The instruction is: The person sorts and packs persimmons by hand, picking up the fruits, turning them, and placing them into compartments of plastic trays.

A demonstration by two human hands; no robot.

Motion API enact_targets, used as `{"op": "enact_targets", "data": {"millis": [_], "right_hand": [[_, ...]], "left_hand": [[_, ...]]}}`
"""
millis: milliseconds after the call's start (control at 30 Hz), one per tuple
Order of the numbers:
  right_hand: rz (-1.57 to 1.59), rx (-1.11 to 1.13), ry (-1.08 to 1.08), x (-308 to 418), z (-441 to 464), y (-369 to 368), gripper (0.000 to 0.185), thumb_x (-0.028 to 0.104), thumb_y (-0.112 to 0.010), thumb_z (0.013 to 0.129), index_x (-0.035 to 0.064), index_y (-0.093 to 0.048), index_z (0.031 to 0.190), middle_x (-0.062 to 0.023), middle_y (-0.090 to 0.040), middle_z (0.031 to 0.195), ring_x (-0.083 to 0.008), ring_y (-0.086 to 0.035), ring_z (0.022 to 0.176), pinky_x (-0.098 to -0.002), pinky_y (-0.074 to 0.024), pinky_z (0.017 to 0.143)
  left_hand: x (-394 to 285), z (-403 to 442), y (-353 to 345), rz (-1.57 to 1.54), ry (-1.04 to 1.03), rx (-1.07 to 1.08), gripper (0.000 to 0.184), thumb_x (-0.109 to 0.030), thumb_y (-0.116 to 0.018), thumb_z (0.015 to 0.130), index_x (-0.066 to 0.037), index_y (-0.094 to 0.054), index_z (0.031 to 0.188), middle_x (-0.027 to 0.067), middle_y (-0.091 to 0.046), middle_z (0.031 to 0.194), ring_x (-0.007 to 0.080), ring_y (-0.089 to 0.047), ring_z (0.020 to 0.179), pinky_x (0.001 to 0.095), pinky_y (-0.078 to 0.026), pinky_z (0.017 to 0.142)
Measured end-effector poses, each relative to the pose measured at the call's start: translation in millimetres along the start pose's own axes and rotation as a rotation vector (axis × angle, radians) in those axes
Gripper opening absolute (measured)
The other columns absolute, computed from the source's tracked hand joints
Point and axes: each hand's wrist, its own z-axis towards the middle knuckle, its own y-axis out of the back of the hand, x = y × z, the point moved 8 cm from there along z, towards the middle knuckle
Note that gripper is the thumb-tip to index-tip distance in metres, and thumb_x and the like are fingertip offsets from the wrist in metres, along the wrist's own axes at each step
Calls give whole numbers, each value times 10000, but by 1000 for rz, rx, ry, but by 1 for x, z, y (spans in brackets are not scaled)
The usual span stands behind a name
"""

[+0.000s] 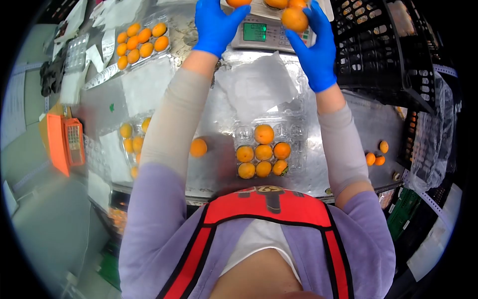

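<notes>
My left hand, in a blue glove, is at the left edge of a weighing scale with a green display. Its fingers are apart, near an orange fruit at the top edge. My right hand, gloved in blue too, has thumb and fingers round an orange fruit at the scale's right side. More fruit lies on the scale behind it. Nearer my body, a clear plastic tray holds several fruits, with its lid open. A single fruit lies on the metal table left of that tray.
A filled tray of fruit stands at the back left, another beside my left forearm. Black crates stand at the right. Loose fruits lie at the right edge. An orange box is far left.
</notes>
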Motion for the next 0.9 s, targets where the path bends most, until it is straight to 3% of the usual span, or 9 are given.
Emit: {"op": "enact_targets", "data": {"millis": [33,100,167,233,300,533,733,833,900], "right_hand": [[115,-47,-21,-9,-13,9,644,38,-718,733,16,-434,1310,-110,-505,1280,-212,-517,1136,-320,-409,975],[222,-108,-48,-16,-36,27,600,53,-720,751,45,-470,1296,-78,-526,1255,-186,-549,1091,-306,-450,930],[86,-86,-124,-14,-58,39,748,24,-739,717,57,-375,1370,-83,-477,1296,-203,-525,1126,-318,-434,961],[64,-105,-189,-11,-74,49,738,36,-735,722,56,-383,1371,-93,-510,1240,-198,-532,1109,-321,-428,960],[81,-116,-258,-11,-86,52,742,42,-732,722,58,-382,1376,-96,-526,1206,-188,-533,1095,-318,-422,956],[160,-142,-321,-3,-101,42,740,41,-718,729,58,-373,1384,-72,-536,1174,-177,-532,1083,-310,-418,952],[150,-118,-316,4,-100,33,724,34,-713,735,55,-379,1377,-69,-537,1175,-175,-533,1083,-309,-419,950],[144,-109,-319,8,-100,28,723,39,-715,735,52,-379,1376,-71,-539,1175,-175,-536,1079,-310,-422,948],[142,-107,-316,8,-100,26,723,42,-716,735,51,-379,1375,-73,-540,1174,-176,-537,1077,-311,-424,946]], "left_hand": [[-6,10,-6,164,-52,23,715,-166,-769,671,37,-459,1282,180,-600,1109,299,-588,998,367,-460,880],[2,26,-21,51,-51,39,680,-172,-770,658,40,-500,1245,193,-625,1041,315,-595,977,385,-461,863],[6,32,-29,153,-72,24,681,-170,-781,636,51,-516,1223,203,-632,1014,326,-600,945,386,-462,860],[11,32,-37,168,-85,66,640,-210,-764,651,25,-537,1201,195,-631,1027,348,-585,961,410,-450,881],[12,28,-49,497,-153,154,587,-267,-733,683,-11,-555,1181,178,-628,1050,383,-554,1007,444,-425,915],[12,18,-40,512,-182,205,597,-310,-708,715,-37,-525,1213,184,-584,1153,414,-496,1108,470,-382,965],[-9,3,17,212,-147,102,579,-176,-716,728,-30,-504,1247,180,-555,1193,344,-499,1131,408,-379,988],[10,-6,36,181,-122,79,601,-198,-763,737,-27,-509,1253,119,-562,1199,233,-543,1099,351,-405,964],[18,-11,41,120,-80,61,549,-207,-767,736,-29,-547,1206,119,-569,1187,235,-546,1093,348,-406,961]]}}
